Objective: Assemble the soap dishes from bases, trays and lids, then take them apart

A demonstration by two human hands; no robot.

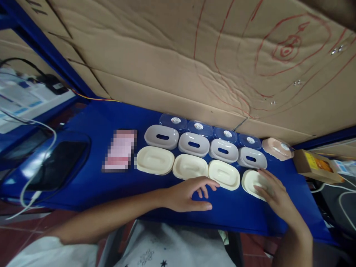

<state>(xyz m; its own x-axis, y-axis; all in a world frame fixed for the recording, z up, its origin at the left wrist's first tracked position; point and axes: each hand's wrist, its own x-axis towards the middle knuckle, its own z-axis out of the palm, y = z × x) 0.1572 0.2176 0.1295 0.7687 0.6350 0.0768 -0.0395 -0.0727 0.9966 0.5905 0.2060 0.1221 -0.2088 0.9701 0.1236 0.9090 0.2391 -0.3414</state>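
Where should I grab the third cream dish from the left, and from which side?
Probably by the rim at its right end, coming in from the right. That end of the third cream dish faces a gap before the fourth cream dish, while its left end sits close beside the second cream dish.

White labels (175,120) on 4 clear lids (166,121) and 1 pink case (274,148) (print too small to read), dark strokes (39,7) resembling 11 on cardboard (155,44), yellow label (310,160) illegible.
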